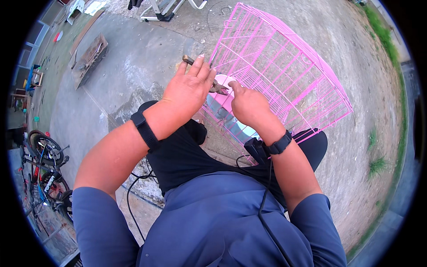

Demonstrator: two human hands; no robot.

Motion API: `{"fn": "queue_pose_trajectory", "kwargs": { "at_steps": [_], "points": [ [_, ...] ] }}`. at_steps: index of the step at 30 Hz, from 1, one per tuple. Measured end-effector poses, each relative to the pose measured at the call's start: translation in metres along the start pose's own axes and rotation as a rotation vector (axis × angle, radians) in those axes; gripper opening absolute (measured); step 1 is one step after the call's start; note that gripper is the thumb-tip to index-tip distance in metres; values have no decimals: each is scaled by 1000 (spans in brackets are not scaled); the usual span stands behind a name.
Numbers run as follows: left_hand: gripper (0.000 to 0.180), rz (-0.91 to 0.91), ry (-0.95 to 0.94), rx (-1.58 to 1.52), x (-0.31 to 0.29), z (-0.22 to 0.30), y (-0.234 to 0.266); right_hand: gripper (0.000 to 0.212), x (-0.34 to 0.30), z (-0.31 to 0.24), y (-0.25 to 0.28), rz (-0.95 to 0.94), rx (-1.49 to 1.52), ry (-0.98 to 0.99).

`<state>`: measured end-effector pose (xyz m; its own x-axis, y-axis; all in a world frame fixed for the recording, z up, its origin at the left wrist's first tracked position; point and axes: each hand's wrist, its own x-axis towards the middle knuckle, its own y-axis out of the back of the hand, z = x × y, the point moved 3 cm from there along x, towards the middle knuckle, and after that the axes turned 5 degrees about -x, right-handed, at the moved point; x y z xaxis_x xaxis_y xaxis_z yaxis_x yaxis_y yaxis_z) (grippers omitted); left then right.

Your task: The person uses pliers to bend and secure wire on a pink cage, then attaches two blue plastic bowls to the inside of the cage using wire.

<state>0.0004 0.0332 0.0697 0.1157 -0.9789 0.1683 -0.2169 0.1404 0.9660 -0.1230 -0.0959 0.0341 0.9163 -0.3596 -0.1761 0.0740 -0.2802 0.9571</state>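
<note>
My left hand (189, 86) grips a pair of pliers (218, 87); one handle end sticks out above my fingers and the jaws point right toward my other hand. My right hand (248, 104) is closed against the near edge of a pink wire cage panel (284, 75), fingertips meeting the plier jaws at the wires. The panel lies tilted across my lap and reaches out over the ground to the right. Both wrists wear black bands. What my right fingers pinch is hidden.
I sit on concrete ground with a dark cable (267, 209) running down my blue shirt. A wooden pallet-like board (91, 58) lies at far left, a white metal frame (164, 11) at top. Bicycles (46, 169) stand at the left edge. Grass (378, 164) borders the right.
</note>
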Motion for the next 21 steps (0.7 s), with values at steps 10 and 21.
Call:
{"fn": "queue_pose_trajectory", "kwargs": {
  "at_steps": [10,21],
  "points": [
    [46,29,-71,10,8,-2,4,42,0,-4,9,-75,-65,-5],
    [38,1,-100,35,12,-7,4,41,0,-4,7,-84,-79,4]
  ]
}}
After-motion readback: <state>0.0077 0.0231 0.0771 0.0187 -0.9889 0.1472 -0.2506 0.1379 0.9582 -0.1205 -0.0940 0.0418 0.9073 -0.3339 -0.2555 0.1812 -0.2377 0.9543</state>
